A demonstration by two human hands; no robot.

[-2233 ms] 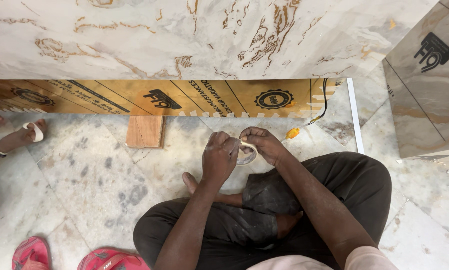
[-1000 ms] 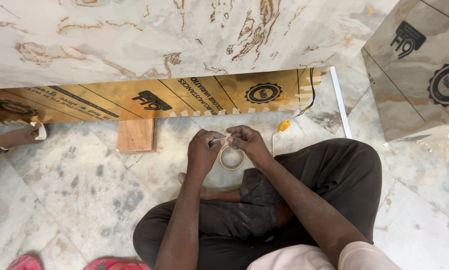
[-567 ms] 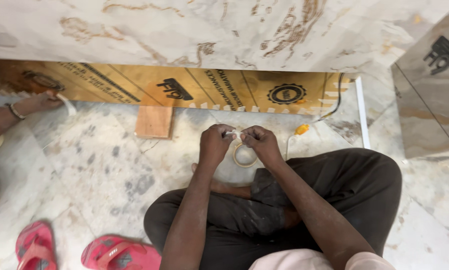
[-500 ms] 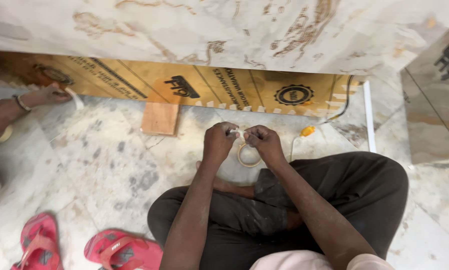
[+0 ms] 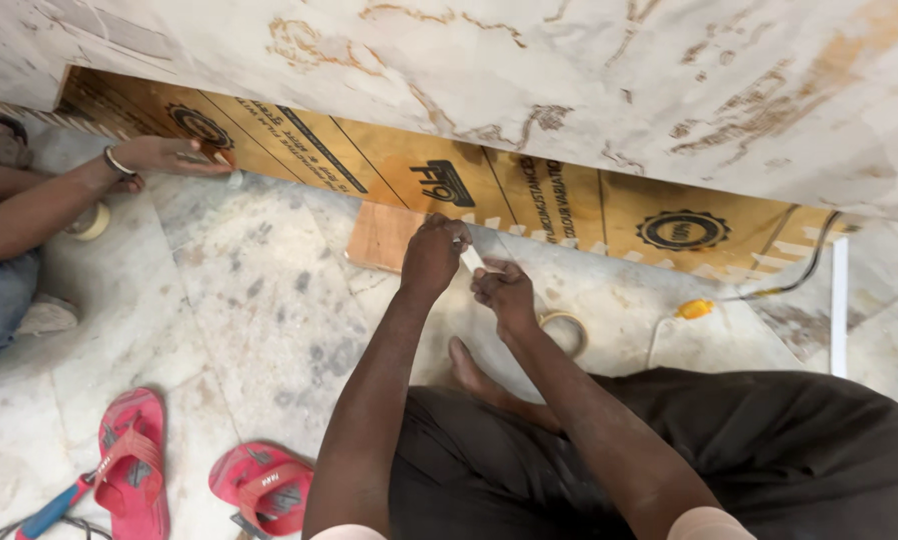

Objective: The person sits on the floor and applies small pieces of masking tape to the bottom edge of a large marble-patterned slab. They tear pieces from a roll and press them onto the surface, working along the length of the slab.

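Tape strip (image 5: 472, 258): short, pale, stretched between both hands just above frame centre, over the marble floor (image 5: 269, 300) in front of the board (image 5: 569, 195).

Left hand (image 5: 433, 255): fist-like, knuckles up, fingers clenched on the strip's upper end at about 11 o'clock from the strip. Forearm runs straight down to 6 o'clock, elbow out of frame.

Right hand (image 5: 506, 292): fingers curled, pinching the strip's lower end, at 4 o'clock from the strip. Forearm runs down-right toward 5 o'clock, crossing the lap. Hands are close together, not touching.

Tape roll (image 5: 564, 328): lies flat on the floor just beside the right hand, at its 4 o'clock, partly hidden by the wrist.

Wood block (image 5: 384, 235): flat on the floor, at 9 o'clock from the left hand, against the board's foot.

Yellow plug (image 5: 696, 309): on the floor at 3 o'clock from the roll, with a white cable running from it.

Person sits cross-legged in dark trousers, bare foot (image 5: 474, 375) showing at 6 o'clock below the hands.

A co-worker's hand (image 5: 169, 155), bangle on the wrist, at 10 o'clock, presses on the board's lower edge; grip unclear. Second tape roll (image 5: 91, 222) under that arm.

Red sandals (image 5: 134, 460) at 7 o'clock; blue-handled tool (image 5: 49, 510) beside them at the bottom-left corner.
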